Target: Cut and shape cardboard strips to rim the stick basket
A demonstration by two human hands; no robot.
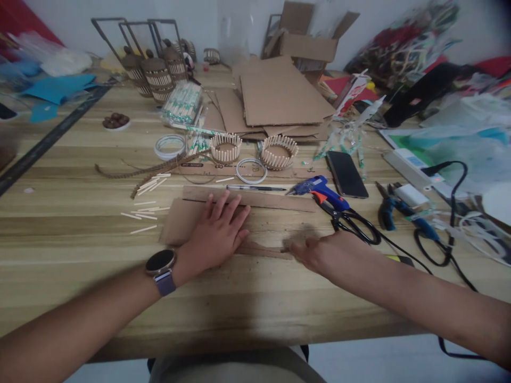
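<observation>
My left hand (pixel 217 226), with a watch (pixel 160 263) on its wrist, lies flat with fingers spread on a brown cardboard piece (pixel 175 223). A dark line runs along the cardboard's far part. My right hand (pixel 319 250) is closed at the right end of a narrow cardboard strip (pixel 263 251) near the front; its fingertips are slightly blurred and seem to pinch that end. Just beyond the cardboard lies a pen (pixel 255 188). A blue hot glue gun (pixel 319 191) and black-handled scissors (pixel 355 223) rest beyond my right hand.
Short wooden sticks (pixel 146 210) lie scattered at left. Two stick-walled rings (pixel 225 148), tape rolls (pixel 170 146) and stacked cardboard sheets (pixel 283 96) stand farther back. At right are a phone (pixel 346 174), pliers (pixel 386 210), cables (pixel 453 213) and a yellow-black object (pixel 400 259), partly hidden by my forearm.
</observation>
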